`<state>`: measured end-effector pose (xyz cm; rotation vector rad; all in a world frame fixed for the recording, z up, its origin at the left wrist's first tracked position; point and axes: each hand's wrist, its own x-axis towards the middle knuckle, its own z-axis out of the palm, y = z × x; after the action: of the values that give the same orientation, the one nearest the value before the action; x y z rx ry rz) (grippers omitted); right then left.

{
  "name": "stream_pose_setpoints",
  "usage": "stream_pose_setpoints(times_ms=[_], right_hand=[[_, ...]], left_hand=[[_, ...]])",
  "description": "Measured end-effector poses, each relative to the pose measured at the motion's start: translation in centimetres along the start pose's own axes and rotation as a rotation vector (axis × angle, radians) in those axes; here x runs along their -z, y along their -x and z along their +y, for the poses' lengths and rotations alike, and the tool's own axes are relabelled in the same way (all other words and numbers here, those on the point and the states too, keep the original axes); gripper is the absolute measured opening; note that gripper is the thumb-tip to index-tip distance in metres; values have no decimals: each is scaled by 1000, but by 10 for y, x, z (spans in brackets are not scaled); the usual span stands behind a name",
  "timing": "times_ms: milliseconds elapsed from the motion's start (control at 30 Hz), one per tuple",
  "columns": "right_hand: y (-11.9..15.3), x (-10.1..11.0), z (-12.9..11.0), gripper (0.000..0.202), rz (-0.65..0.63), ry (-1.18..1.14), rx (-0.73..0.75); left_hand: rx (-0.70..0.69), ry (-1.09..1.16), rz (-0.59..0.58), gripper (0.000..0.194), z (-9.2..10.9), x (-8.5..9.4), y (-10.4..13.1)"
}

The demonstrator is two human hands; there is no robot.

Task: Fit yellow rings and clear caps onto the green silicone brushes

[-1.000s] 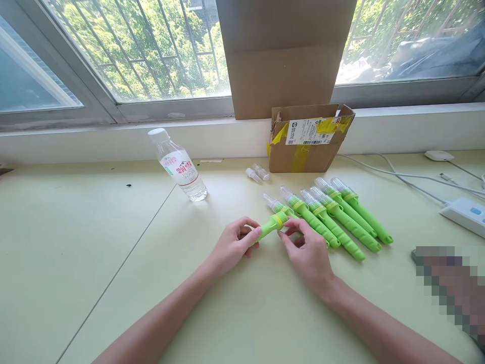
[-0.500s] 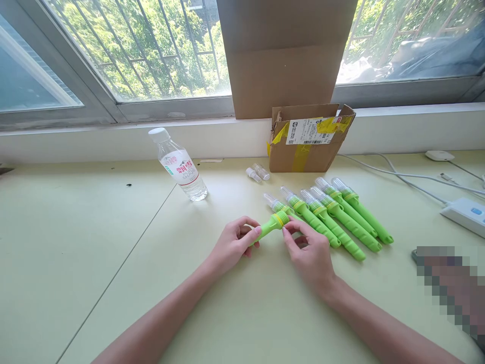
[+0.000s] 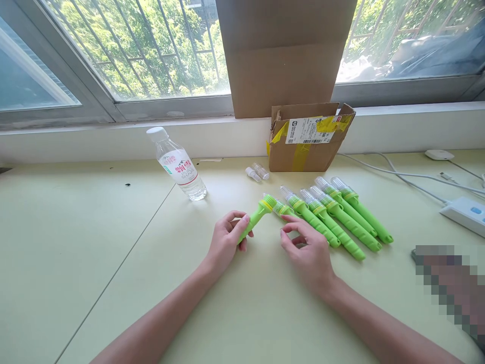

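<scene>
Fingers closed, my left hand point(image 3: 226, 235) grips a bright green plastic handle point(image 3: 256, 216) by its lower part. Its threaded head, ringed in yellow, is bare and tilts up to the right. My right hand point(image 3: 306, 243) is apart from it, thumb and index finger curled with a gap between them and nothing visible in it. Just beyond that hand lie several matching green handles with clear ribbed caps point(image 3: 335, 212) in a slanted row; the leftmost is partly hidden by the held handle and my right fingers. Two loose clear caps point(image 3: 261, 172) lie farther back.
A water bottle point(image 3: 180, 167) stands at the back left. Behind the loose caps is an opened cardboard box point(image 3: 305, 149) against the wall. White cables and a power strip point(image 3: 464, 215) lie at right, with a pixelated object point(image 3: 450, 283) nearer the front.
My left hand has drawn the green handle slightly left, and its threaded head has swung up and away from my right fingers. The right thumb and index finger have parted from it.
</scene>
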<state>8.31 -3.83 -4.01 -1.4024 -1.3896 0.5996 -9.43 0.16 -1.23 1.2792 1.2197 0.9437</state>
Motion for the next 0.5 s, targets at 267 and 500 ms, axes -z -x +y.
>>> stream_pose_setpoints(times_ms=[267, 500], right_hand=[[-1, 1, 3, 15, -99, -37, 9], [-2, 0, 4, 17, -118, -63, -49]], left_hand=[[4, 35, 33, 29, -1, 1, -2], [0, 61, 41, 27, -3, 1, -2]])
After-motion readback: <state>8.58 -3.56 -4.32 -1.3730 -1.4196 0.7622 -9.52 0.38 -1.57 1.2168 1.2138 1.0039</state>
